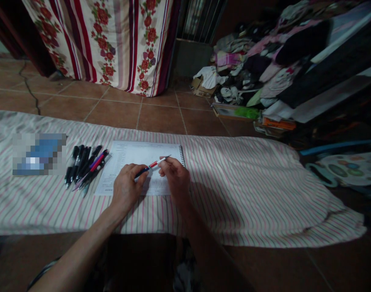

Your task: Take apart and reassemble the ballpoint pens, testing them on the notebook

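A pen with a dark blue, red and white body is held at a slant between my two hands. My left hand grips its dark end between thumb and fingers. At the other end, my right hand pinches near the pen's tip. Below both hands lies a spiral notebook with white pages, its coil binding on the right side. Part of the page is covered by my hands. To the left of the notebook rests a bunch of pens, mostly black, with a purple and a pink one among them.
A striped cloth covers the low table. A blurred-out blue object lies at the far left. Behind are a floral curtain, tiled floor and heaped clothes. At right stands a pale patterned plastic item.
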